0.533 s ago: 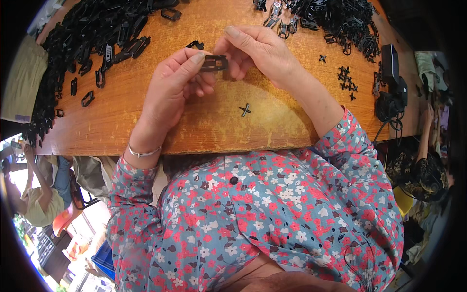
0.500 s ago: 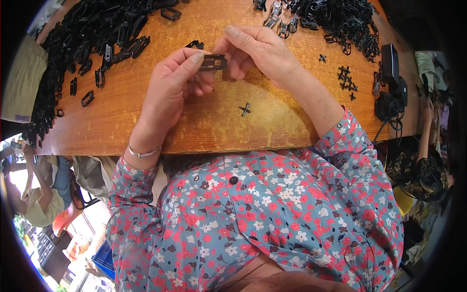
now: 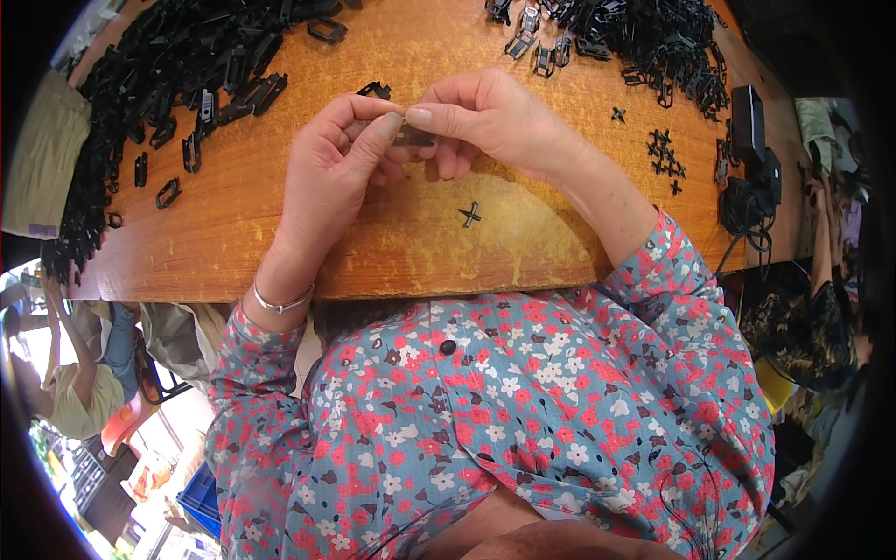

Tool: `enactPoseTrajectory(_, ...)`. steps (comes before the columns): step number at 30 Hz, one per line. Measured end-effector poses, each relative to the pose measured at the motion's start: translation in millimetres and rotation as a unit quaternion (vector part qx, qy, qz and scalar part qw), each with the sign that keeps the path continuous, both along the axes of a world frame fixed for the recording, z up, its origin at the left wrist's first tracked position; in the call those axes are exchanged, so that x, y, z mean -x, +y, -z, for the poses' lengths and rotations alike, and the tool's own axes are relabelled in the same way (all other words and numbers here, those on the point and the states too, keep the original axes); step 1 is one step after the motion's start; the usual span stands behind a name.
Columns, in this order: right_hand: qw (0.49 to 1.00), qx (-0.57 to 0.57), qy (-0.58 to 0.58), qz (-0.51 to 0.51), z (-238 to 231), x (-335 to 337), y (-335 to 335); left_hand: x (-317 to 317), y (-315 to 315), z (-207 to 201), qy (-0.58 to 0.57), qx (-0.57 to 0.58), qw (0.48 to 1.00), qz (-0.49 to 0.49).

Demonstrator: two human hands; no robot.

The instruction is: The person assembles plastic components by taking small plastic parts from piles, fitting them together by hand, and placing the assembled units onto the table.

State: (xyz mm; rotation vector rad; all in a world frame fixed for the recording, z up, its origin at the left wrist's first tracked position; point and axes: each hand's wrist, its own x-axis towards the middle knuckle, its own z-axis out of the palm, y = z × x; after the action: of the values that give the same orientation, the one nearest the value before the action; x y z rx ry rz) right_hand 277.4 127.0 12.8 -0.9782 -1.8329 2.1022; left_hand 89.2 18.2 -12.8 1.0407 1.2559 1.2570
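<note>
Between my two hands is a small black plastic frame (image 3: 413,137), mostly covered by fingers. My left hand (image 3: 341,154) pinches its left end between thumb and fingers. From the other side my right hand (image 3: 485,121) closes on it, thumb on top, its tip close to the left thumb. Whether a smaller part sits in the right fingertips is hidden. Just beyond the left fingers lies another black plastic part (image 3: 375,91). A black cross-shaped piece (image 3: 470,215) rests on the wooden table (image 3: 401,243) nearer to me.
A large heap of black plastic frames (image 3: 205,56) covers the table's left side, with a few loose ones near it. At the far right is a second pile (image 3: 644,42). Several small crosses (image 3: 665,154) lie right, beside a black box with cables (image 3: 749,140). People sit at both sides.
My right hand has come down and left onto the black plastic frame, and its thumb now meets the left thumb. The frame is more covered than before.
</note>
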Motion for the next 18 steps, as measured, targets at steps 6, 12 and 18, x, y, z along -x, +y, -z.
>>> enactPoseTrajectory(6,0.998,-0.063,-0.013,-0.016,-10.0,0.9,-0.6,3.6,0.9,-5.8,-0.007,0.005,1.000,0.024)
enactPoseTrajectory(12,0.987,0.152,0.052,0.008,-6.3,-3.2,2.5,16.3,5.4,-22.0,0.191,-0.123,0.971,0.070)
enactPoseTrajectory(18,0.957,0.266,0.101,-0.061,4.6,-6.5,4.8,32.1,18.5,-36.8,0.209,-0.101,0.961,0.151)
